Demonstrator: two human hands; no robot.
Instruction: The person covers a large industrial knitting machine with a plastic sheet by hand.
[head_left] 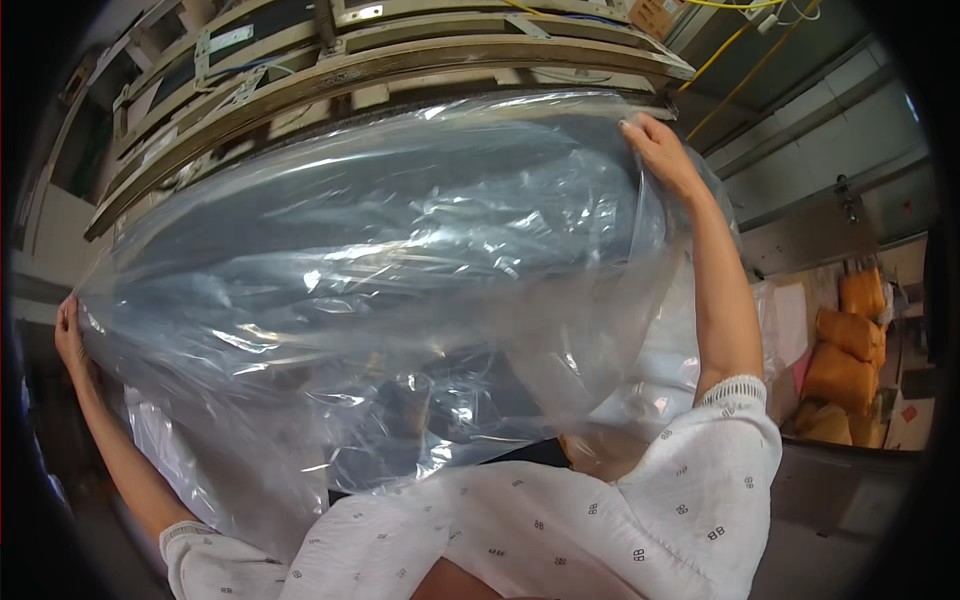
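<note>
A large clear plastic sheet or bag (400,250) stretches between my two hands, wrinkled and shiny, with a dark surface showing through it. At the far left, my left hand (70,335) is closed on the plastic's edge. My right hand (660,150) pinches the far right corner, close to the metal frame, with that arm reaching forward. The plastic's near edge hangs in loose folds in front of my body. I cannot tell whether the dark surface lies inside the plastic or under it.
A metal machine frame (400,65) with a long bar crosses the far side, just beyond the plastic. Yellow cables (730,65) hang at the far right. Orange-brown bundles (845,370) are stacked on the right, beside more pale plastic (785,325).
</note>
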